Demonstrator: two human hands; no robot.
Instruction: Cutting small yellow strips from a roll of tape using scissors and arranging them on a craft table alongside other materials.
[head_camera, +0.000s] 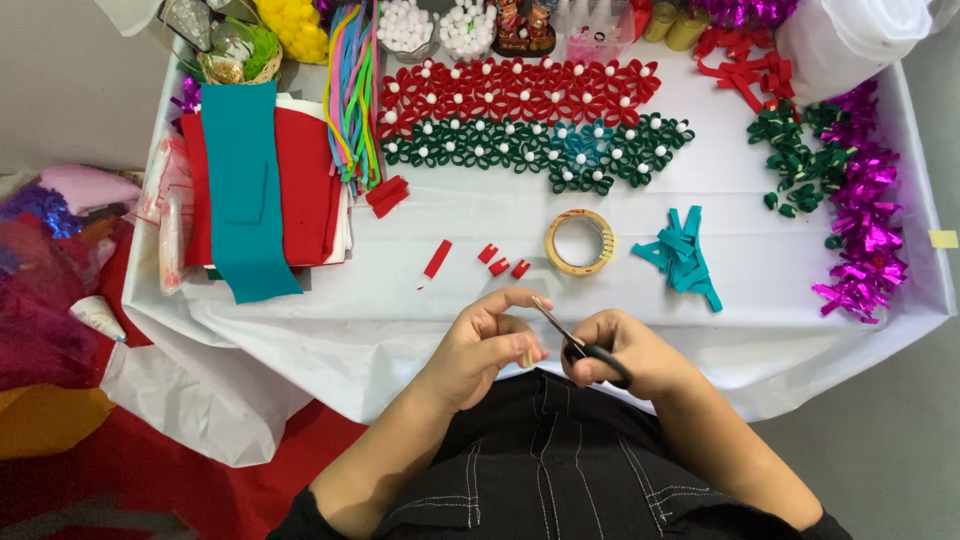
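Scissors (575, 343), blades up-left, diagonal.

I look down on 1 table (500, 215) with a white sheet (210, 400) over it. The sheet hangs off the near edge in folds. The floor (900, 440) on the right is plain grey. On the left, the floor (200, 490) is red. The light is soft and even.
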